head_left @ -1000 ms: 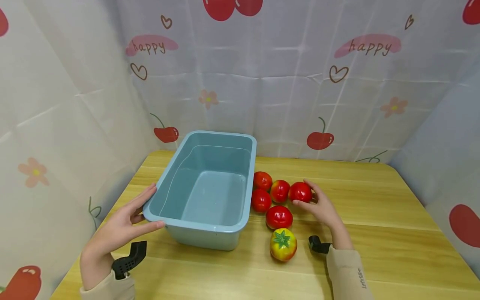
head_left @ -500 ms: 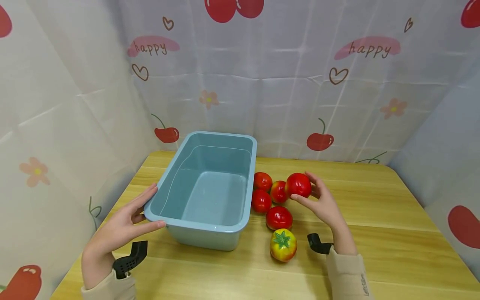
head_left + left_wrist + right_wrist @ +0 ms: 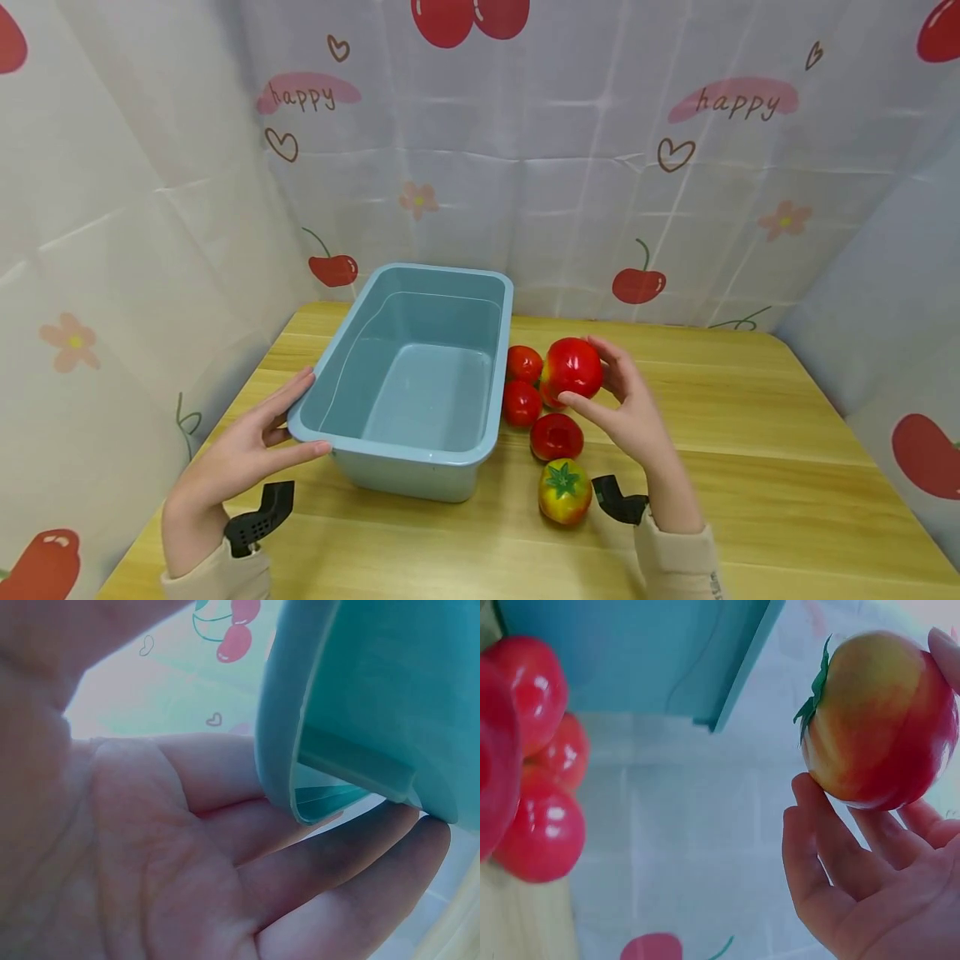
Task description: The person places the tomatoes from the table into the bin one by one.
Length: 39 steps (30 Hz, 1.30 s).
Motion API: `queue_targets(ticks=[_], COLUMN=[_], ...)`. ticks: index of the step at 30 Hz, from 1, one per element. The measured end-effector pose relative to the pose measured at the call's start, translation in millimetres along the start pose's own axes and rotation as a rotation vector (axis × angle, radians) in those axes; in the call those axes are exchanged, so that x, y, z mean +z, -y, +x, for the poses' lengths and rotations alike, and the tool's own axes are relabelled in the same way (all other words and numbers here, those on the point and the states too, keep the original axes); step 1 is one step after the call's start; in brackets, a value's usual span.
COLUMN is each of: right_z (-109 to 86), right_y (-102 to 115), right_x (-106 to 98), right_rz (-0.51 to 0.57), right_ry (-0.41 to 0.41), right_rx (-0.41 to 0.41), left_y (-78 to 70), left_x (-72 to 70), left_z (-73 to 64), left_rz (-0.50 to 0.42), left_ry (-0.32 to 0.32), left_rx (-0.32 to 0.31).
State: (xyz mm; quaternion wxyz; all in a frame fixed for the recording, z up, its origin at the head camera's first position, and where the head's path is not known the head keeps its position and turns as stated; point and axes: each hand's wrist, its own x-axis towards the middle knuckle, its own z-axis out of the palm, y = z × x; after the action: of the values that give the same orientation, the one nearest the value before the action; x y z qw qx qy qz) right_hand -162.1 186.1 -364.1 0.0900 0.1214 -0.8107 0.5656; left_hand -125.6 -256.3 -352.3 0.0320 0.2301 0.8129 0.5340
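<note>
Tomato (image 3: 576, 365), pinched in the right hand (image 3: 632, 410) in mid-air to the right of the blue basin (image 3: 405, 475), is judged light, firm and slick, best held around its sides, while the basin's corner is gripped by the left hand (image 3: 234, 452).

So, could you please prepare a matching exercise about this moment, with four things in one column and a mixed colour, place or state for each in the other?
1. left hand
2. right hand
3. basin
4. yellowish fruit on the table

A. light blue
B. green leaves facing up
C. holds a red-and-yellow fruit
D. touches the basin's corner

Pairs: 1-D, 2-C, 3-A, 4-B
</note>
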Motion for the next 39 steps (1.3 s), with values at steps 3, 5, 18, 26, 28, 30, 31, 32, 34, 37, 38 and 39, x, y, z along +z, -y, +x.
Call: queue_targets(ticks=[3, 5, 18, 26, 28, 30, 31, 32, 34, 37, 38, 39], right_z=[-2.4, -3.7, -13.2, -20.5, -20.9, -21.4, -21.7, -22.0, -22.5, -23.2, -23.2, -23.3], right_y=[6.7, 10.8, 29.5, 38.1, 33.6, 30.7, 29.9, 29.6, 29.7, 30.6, 31.0, 31.3], right_x=[8.6, 15.4, 64.1, 82.2, 86.6, 89.9, 91.3, 92.5, 94.9, 97.8, 98.5, 99.0], right_rz=[0.013, 0.032, 0.237, 0.256, 0.264, 0.267, 0.264, 0.262, 0.247, 0.211, 0.196, 0.177], right_ry=[0.007, 0.006, 0.009, 0.052, 0.063, 0.07, 0.073, 0.075, 0.079, 0.094, 0.098, 0.099], right_rx=[-0.015, -0.032, -0.171, -0.19, -0.204, -0.225, -0.229, -0.232, -0.235, -0.238, -0.246, -0.252], left_y=[0.4, 0.5, 1.0, 1.4, 1.3, 1.1, 0.9, 0.8, 0.5, 0.4, 0.4, 0.4], left_x=[-0.6, -0.9, -0.9, -1.0, -1.0, -0.9, -0.8, -0.7, -0.6, -0.5, -0.5, -0.5], left_z=[-0.4, -0.6, -0.7, 0.7, 0.8, 1.0, 1.1, 1.1, 1.2, 1.0, 0.7, 0.6], left_rz=[-0.002, -0.012, -0.022, -0.012, -0.016, -0.015, -0.016, -0.016, -0.015, -0.015, -0.016, -0.017], left_ry=[0.002, -0.001, -0.005, -0.01, -0.009, -0.008, -0.008, -0.008, -0.008, -0.007, -0.005, -0.005], left_rx=[0.008, -0.002, -0.009, -0.036, -0.036, -0.033, -0.032, -0.03, -0.026, -0.019, -0.014, -0.012])
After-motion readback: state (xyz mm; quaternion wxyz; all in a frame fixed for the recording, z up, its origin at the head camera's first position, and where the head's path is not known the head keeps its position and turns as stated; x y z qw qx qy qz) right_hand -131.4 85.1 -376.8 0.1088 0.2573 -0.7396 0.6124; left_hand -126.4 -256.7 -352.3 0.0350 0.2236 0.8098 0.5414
